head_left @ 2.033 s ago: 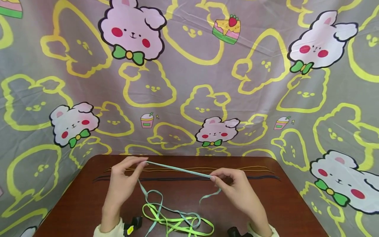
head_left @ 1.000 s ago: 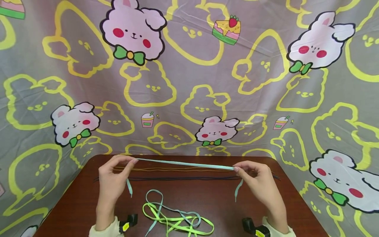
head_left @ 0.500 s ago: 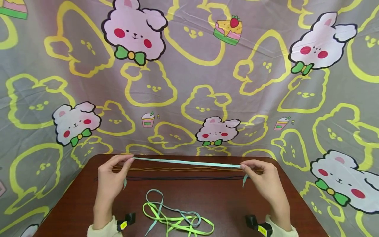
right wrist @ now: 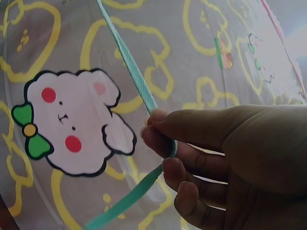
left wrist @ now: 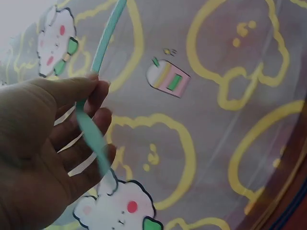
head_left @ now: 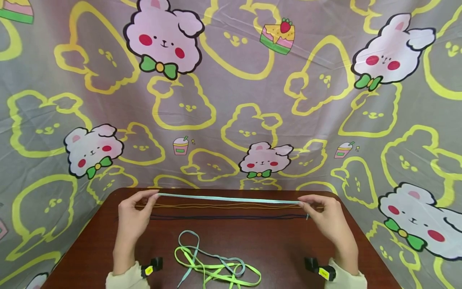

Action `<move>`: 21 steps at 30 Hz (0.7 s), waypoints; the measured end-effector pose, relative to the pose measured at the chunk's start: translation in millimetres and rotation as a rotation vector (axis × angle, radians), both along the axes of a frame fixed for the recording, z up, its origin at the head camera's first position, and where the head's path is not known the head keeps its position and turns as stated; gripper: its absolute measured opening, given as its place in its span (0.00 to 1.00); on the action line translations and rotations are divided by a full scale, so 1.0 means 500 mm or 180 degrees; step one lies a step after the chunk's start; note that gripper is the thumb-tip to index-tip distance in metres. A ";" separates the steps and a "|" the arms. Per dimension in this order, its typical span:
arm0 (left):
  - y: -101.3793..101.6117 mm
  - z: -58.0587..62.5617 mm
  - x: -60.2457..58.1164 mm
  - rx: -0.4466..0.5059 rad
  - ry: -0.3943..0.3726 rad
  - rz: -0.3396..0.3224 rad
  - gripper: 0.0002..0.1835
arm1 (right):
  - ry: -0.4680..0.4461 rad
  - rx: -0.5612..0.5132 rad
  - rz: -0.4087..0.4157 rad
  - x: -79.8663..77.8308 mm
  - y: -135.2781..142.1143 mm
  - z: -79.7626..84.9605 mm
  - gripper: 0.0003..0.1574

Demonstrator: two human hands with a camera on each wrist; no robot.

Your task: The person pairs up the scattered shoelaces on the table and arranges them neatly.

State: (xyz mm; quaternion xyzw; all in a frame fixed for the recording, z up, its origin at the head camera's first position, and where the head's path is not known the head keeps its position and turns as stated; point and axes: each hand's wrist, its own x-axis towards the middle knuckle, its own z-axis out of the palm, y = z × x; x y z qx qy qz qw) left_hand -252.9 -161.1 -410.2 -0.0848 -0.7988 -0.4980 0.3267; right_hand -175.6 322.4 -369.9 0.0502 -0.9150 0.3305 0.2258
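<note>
A flat mint-green shoelace (head_left: 227, 198) is stretched nearly straight above the table between both hands. My left hand (head_left: 134, 218) pinches it near one end between thumb and index finger; a short tail hangs past the fingers in the left wrist view. Near the other end, my right hand (head_left: 330, 220) pinches the lace the same way, and its loose tail (right wrist: 127, 203) droops below the fingertips in the right wrist view. Below on the table lie a loosely looped pale blue shoelace (head_left: 189, 231) and a tangled neon yellow-green shoelace (head_left: 249, 284).
Brown laces (head_left: 216, 207) run straight across the far side of the dark wooden table (head_left: 281, 249). Dark blue laces (head_left: 223, 217) lie parallel, just nearer. A grey cartoon-print cloth (head_left: 231, 92) hangs behind and at both sides.
Both hands have moved apart, drawing the mint-green lace out longer and straighter. Their grips have slid toward its ends, and the hanging tails have shortened. The laces on the table lie as before.
</note>
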 end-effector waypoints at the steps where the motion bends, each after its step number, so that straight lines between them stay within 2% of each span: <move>1: -0.001 -0.004 -0.003 -0.0014 -0.0076 0.0059 0.04 | -0.0024 0.0001 0.0002 -0.001 0.003 -0.001 0.07; 5: -0.010 -0.023 -0.016 -0.0171 -0.0415 0.0188 0.06 | -0.0152 0.0035 0.0032 -0.010 0.015 -0.010 0.08; 9: -0.022 -0.048 -0.030 -0.0467 -0.0665 0.0099 0.08 | -0.0344 0.0037 0.0052 -0.023 0.030 -0.031 0.08; 12: -0.031 -0.067 -0.038 -0.0611 -0.0774 -0.0019 0.08 | -0.0476 0.0011 0.0033 -0.036 0.041 -0.050 0.07; 21: -0.053 -0.131 -0.069 -0.0872 -0.1042 -0.0119 0.05 | -0.0937 0.0010 -0.0087 -0.065 0.069 -0.103 0.06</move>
